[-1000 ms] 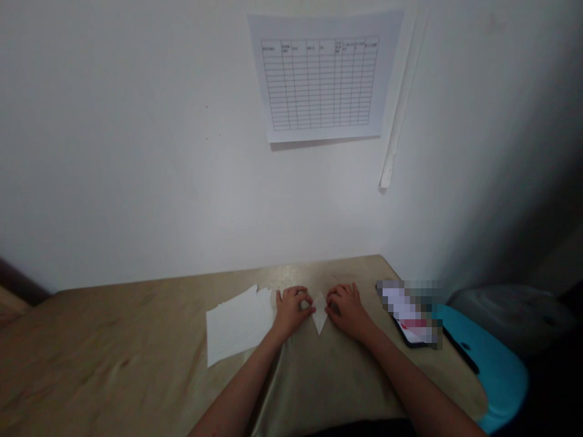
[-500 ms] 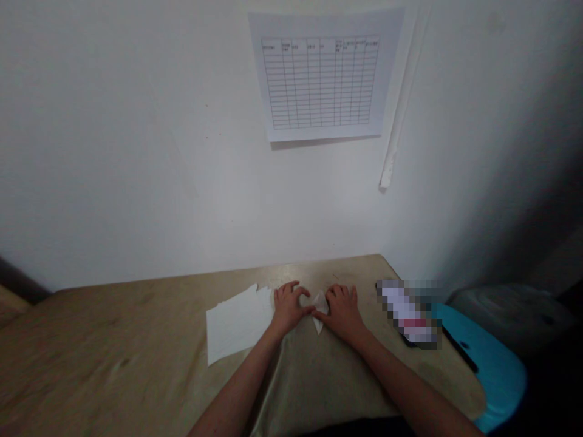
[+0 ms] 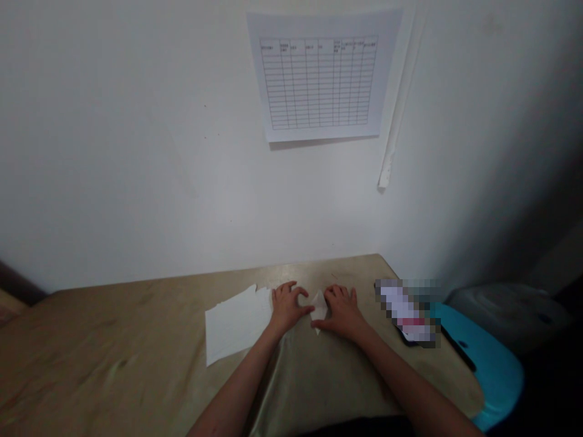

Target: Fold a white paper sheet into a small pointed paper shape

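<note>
Found the small kite-shaped paper [image 3: 319, 305] on the tabletop [image 3: 150, 352], right between left hand [image 3: 288, 308] and right hand [image 3: 345, 309]. Marked its long axis as running away from the wearer, one point toward the wall [image 3: 136, 152], the other back toward the wearer, so crosswise to the gap between hands. Put it right of the left grip and left of the right grip, about level with both. Called right hand the nearer: reaching over the paper, thumb laid across the lower part close to the near point, fingertips bent down at the upper right edge. Saw left hand meeting it with the thumb tip only, at the left edge; could not tell touching from just beside. Logged left grip as apart, thumb and index curved into an arc with bare tabletop showing between. Logged right grip as apart too, thumb and index spread with paper visible in the gap; could not tell pressing from resting. Could not make out creases, too small and dim. Noted white sheet [image 3: 237, 328] lying flat just beside left hand, ragged along the far edge. Noted also phone [image 3: 407, 312] to the right of right hand, screen pixelated, turquoise seat [image 3: 496, 364] past the table's right end, and printed form [image 3: 319, 85] up on the wall.
</note>
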Tool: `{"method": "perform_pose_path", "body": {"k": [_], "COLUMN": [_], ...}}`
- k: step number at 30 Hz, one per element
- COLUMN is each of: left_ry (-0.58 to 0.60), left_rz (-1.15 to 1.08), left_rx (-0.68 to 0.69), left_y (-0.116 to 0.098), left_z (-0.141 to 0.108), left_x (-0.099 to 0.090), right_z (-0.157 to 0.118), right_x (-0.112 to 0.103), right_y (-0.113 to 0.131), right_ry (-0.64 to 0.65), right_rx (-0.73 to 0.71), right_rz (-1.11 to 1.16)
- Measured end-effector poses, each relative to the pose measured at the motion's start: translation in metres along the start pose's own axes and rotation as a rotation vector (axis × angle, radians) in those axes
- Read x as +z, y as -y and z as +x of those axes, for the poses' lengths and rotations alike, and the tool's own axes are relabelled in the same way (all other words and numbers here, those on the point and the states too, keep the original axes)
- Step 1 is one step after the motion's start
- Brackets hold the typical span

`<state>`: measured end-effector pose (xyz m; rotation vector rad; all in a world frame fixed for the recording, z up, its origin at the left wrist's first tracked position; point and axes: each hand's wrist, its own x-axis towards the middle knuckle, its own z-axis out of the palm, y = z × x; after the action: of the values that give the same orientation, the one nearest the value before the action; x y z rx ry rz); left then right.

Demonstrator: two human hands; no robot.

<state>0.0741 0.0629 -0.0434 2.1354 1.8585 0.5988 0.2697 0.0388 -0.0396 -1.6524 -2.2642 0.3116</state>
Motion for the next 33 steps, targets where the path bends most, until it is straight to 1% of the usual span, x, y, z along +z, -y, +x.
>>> {"method": "perform_pose_path", "body": {"k": [8, 11, 17, 19, 28, 33], "left_ry": [0.013, 0.021, 0.103, 0.114, 0.076, 0.053], "left_rz": [-0.008, -0.018, -0.007, -0.002, -0.012, -0.002], "left_rx": [-0.006, -0.003, 0.095, 0.102, 0.089, 0.115], "left_y": [-0.0016, -0.0007, 0.0018, 0.0019, 0.0007, 0.0019], "left_z": [-0.0012, -0.0018, -0.0063, -0.0073, -0.004, -0.004], "left_x": [-0.0018, -0.0014, -0.0046, -0.0057, -0.0049, -0.0032], "right_z": [-0.0087, -0.0094, -0.0089, -0.0085, -0.0076, -0.0089], "right_x": [-0.0024, -0.0019, 0.0007, 0.001, 0.0005, -0.0021], "right_y": [-0.0029, -0.0042, -0.0067, -0.007, -0.0069, -0.0049], "right_ry": [0.043, 0.037, 0.006, -0.005, 0.011, 0.019], "right_rx": [-0.045, -0.056, -0.063, -0.069, -0.06, -0.063], "right_rz": [0.044, 0.053, 0.053, 0.052, 0.041, 0.049]}}
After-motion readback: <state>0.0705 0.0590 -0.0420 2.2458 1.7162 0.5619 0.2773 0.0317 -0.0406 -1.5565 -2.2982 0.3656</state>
